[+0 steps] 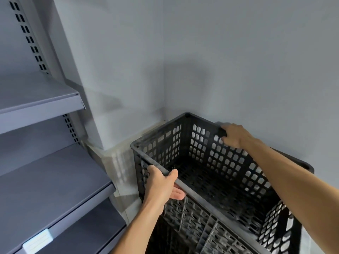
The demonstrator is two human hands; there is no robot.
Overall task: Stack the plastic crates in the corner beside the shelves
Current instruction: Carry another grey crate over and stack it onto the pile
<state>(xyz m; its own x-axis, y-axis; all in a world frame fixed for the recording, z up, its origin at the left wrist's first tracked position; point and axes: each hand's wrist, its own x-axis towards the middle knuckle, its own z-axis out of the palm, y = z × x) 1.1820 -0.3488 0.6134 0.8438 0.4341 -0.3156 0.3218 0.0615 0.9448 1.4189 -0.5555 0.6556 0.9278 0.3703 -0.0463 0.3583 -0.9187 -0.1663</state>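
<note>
A black perforated plastic crate (216,173) stands in the wall corner, to the right of the grey shelves (42,184). It is empty inside and sits high, with dark crate walls visible below it. My left hand (161,184) grips its near long rim, thumb over the top and fingers under the edge. My right hand (234,134) holds the far rim next to the wall, fingers curled over the edge. My right forearm crosses above the crate's open top.
Grey metal shelf boards step out on the left, with a slotted upright (27,33) behind them. A white label holder (38,241) sits on the lowest shelf edge. Grey walls (238,61) close the corner behind and to the right of the crate.
</note>
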